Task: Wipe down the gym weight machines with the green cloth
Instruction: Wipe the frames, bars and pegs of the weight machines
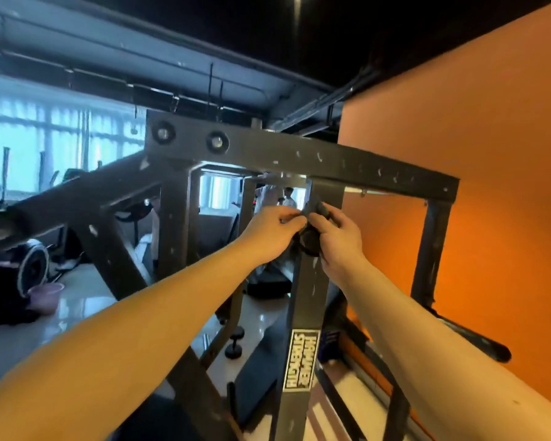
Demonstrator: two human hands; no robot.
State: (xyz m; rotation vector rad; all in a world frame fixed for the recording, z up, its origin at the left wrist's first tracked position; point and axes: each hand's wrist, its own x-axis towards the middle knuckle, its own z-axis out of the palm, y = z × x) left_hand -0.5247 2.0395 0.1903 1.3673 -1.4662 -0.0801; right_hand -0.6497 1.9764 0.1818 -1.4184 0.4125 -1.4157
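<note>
Left hand and right hand, fingers curled, pinch the bunched green cloth against the machine's upright post, just under the top beam. Risk: a loose pinch lets the cloth drop; chipped paint may snag it.

place: gym | evidence: steel machine frame with Hammer Strength label; dumbbells on the floor

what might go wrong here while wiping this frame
The cloth is bunched between the left hand and right hand, so it may only touch a small patch of the post. Chipped paint on the top beam could snag it. The dumbbells on the floor could trip a step.
</note>
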